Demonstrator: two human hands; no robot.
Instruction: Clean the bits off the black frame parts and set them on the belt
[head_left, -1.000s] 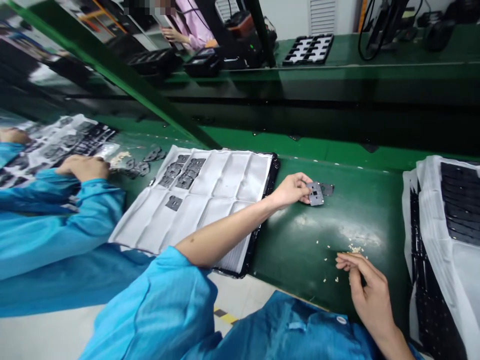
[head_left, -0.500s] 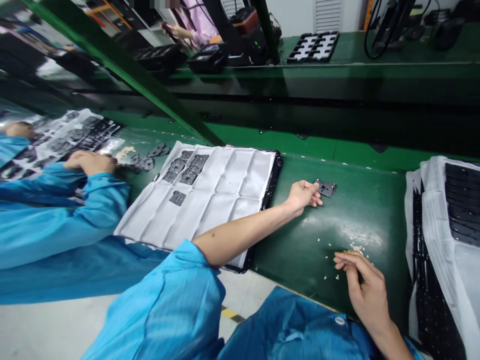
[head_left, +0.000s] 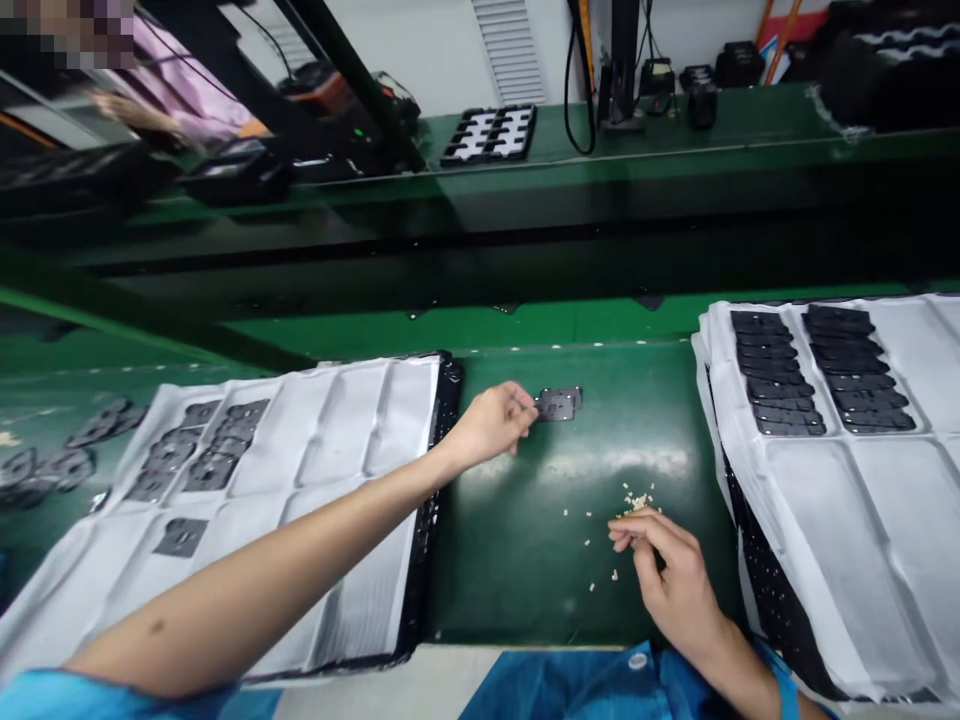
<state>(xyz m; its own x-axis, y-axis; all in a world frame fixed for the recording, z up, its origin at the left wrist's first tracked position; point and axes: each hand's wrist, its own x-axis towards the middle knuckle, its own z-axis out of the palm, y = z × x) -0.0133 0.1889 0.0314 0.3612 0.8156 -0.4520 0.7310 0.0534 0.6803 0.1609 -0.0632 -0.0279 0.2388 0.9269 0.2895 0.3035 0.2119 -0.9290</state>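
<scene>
My left hand (head_left: 499, 425) reaches across to the middle of the green bench, its thumb and fingers pinched on the near edge of a thin black plate (head_left: 555, 405). Another plate's edge shows behind that one, overlapping it. Close to the bench's front, my right hand (head_left: 671, 570) hovers beside a small heap of tiny beige pieces (head_left: 637, 500). Its fingers are drawn together; whatever lies between the tips is too small to make out. A few loose beige bits lie scattered to the left of this hand.
On the left, a tray lined with white sheet (head_left: 330, 420) holds several grey-black plates (head_left: 217, 450). To the right stands a stack of lined trays (head_left: 795, 520) with rows of black plates (head_left: 780, 380). Behind is a raised green shelf (head_left: 570, 160); a green post slants at left.
The view has swung right, bringing more of the right tray stack into sight. My left hand stays at the black plates, and my right hand stays by the beige pieces.
</scene>
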